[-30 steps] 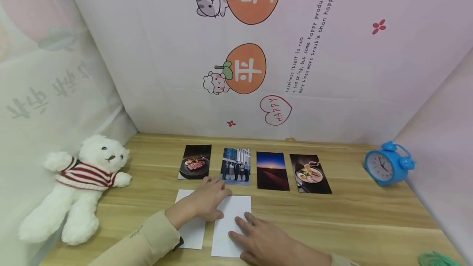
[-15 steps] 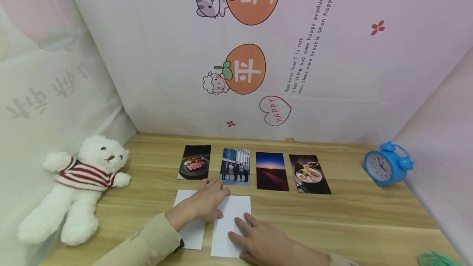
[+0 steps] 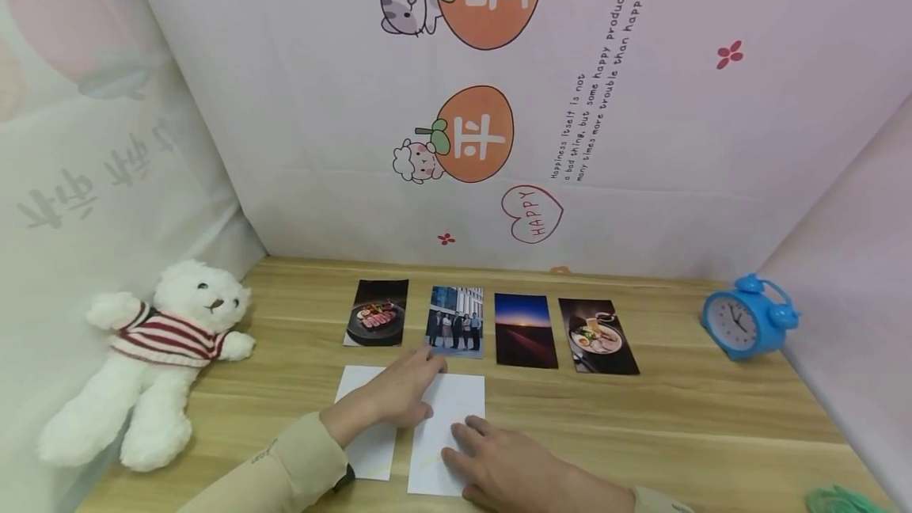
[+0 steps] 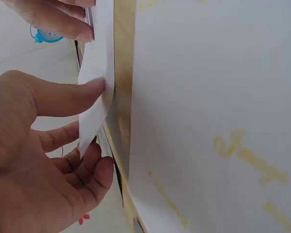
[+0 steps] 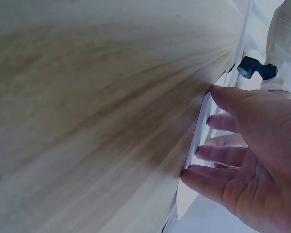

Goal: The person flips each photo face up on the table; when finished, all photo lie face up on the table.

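Note:
Two photos lie face down on the wooden table, white backs up: a left photo [image 3: 372, 451] and a right photo [image 3: 459, 396]. My left hand [image 3: 399, 392] pinches the far left corner of the right photo; in the left wrist view that corner [image 4: 91, 121] bends up between thumb and index finger. Pale yellow lettering marks the left photo's back [image 4: 208, 97]. Spread fingers of my right hand [image 3: 506, 459] rest on the right photo's near right part. In the right wrist view those fingertips touch along the photo's edge [image 5: 185, 196].
Behind the hands lies a row of face-up photos: a steak dish [image 3: 376, 315], a group of people [image 3: 454, 324], a sunset [image 3: 526, 331] and a noodle bowl [image 3: 600, 336]. A teddy bear [image 3: 167, 347] sits left, a blue alarm clock [image 3: 744, 319] right, a green item [image 3: 841, 499] at the near right.
The left fingers have drawn in at the right photo's far left corner, and its far edge has risen slightly. The right hand stays in nearly the same place.

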`<state>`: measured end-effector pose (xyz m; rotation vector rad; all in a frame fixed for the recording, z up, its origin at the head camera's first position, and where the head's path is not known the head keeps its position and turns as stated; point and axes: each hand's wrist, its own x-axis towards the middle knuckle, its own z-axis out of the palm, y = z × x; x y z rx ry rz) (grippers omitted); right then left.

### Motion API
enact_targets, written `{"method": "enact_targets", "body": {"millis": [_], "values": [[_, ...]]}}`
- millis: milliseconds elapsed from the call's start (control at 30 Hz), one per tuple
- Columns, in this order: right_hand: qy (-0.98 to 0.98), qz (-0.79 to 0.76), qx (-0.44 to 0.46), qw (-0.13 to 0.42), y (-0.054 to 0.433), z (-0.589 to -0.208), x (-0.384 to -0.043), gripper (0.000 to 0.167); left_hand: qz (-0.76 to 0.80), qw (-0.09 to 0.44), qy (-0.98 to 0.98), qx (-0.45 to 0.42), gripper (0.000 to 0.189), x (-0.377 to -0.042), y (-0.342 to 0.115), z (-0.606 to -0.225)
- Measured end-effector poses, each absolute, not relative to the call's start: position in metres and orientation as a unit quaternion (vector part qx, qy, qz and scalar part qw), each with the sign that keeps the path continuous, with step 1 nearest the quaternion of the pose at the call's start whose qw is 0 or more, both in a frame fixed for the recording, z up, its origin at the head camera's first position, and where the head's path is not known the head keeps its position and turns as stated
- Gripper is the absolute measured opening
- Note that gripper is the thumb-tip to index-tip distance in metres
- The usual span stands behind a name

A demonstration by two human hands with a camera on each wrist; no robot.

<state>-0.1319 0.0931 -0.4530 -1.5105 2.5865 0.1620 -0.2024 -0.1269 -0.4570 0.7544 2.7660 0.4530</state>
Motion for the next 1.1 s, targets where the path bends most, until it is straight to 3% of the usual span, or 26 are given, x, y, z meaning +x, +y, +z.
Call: {"method": "enact_targets", "body": {"millis": [267, 500, 900, 1100], "values": [[0.854, 0.071, -0.514, 0.035, 0.090, -0.453, -0.130, 0.048, 0.278, 0.135, 0.926, 0.216, 0.023, -0.207, -0.121, -0.458], [0.855, 0.064, -0.514, 0.032, 0.081, -0.444, -0.128, 0.060, 0.361, 0.139, 0.901, 0.196, 0.024, -0.214, -0.120, -0.461], [0.845, 0.117, -0.517, -0.061, 0.065, -0.440, -0.122, 0.058, 0.411, 0.150, 0.884, 0.164, 0.019, -0.214, -0.120, -0.460], [0.844, 0.128, -0.520, -0.030, 0.062, -0.441, -0.122, 0.057, 0.419, 0.155, 0.880, 0.161, 0.019, -0.212, -0.120, -0.461]]}}
